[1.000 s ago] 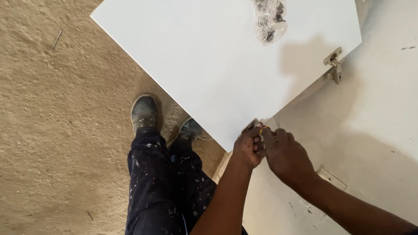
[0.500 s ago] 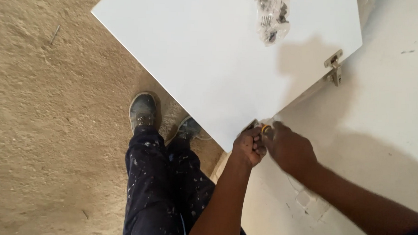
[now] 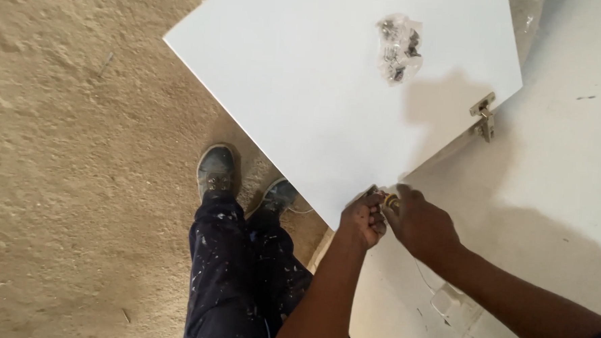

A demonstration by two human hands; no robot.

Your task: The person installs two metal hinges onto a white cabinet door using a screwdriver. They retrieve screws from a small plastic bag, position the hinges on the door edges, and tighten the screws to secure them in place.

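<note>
Head view: left hand [image 3: 362, 221] and right hand [image 3: 421, 225] both clamped around a small yellow-handled tool [image 3: 390, 202] at the white panel [image 3: 304, 88] corner; panel looks stiff, smooth, best gripped by its edges

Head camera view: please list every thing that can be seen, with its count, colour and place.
white panel: one, white, upper middle, lying tilted over the floor and the surface at the right
plastic bag of small metal parts: one, clear with dark pieces, on the panel near its top
hinge: one, silver, at the panel's right edge
small yellow-tipped tool: one, between the two hands at the panel's lower corner; mostly hidden
white surface: one, white, right side
sandy floor: brown, left side
shoes: two, grey, below the panel
trousers: dark, paint-speckled, bottom centre
left hand: at the panel's corner
right hand: beside it, touching the tool
</note>
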